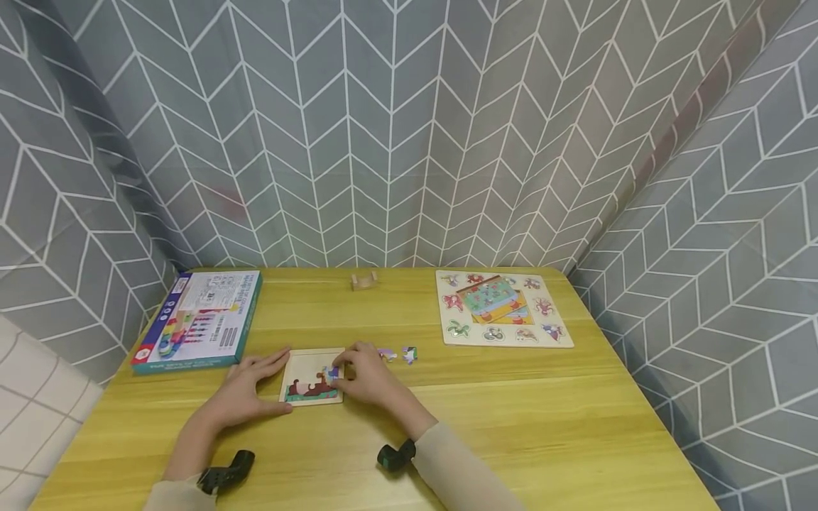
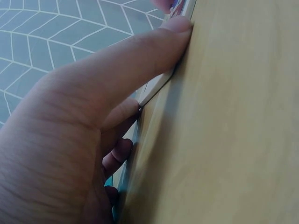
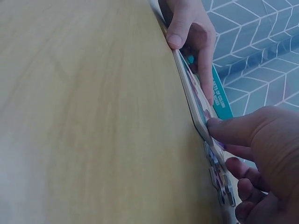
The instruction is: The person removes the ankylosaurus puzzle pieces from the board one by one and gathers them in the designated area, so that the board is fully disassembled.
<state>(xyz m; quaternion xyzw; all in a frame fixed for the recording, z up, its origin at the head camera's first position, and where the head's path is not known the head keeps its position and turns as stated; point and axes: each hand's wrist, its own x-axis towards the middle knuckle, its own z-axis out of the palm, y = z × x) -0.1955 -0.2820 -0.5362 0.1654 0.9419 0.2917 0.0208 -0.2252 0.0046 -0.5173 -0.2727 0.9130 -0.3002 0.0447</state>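
Observation:
A small square wooden jigsaw tray (image 1: pixel 303 366) lies on the table, with brown, pink and green pieces along its near side and bare wood at the upper left. My left hand (image 1: pixel 246 389) holds the tray's left side, thumb at the near corner and index finger at the far one. Over the right part of the tray, my right hand (image 1: pixel 369 377) pinches a blue-purple puzzle piece (image 1: pixel 331 374) between thumb and fingers; the fingers partly hide it. Loose puzzle pieces (image 1: pixel 410 354) lie just beyond the right hand, also visible as puzzle pieces (image 3: pixel 220 179) below its fingers.
A boxed toy set (image 1: pixel 217 312) lies behind the left hand. At the back right, a peg puzzle board (image 1: pixel 450 330) carries stacked picture puzzles (image 1: pixel 492 298). A small wooden holder (image 1: pixel 364 281) stands at the back edge, before a grey patterned curtain (image 1: pixel 383 142).

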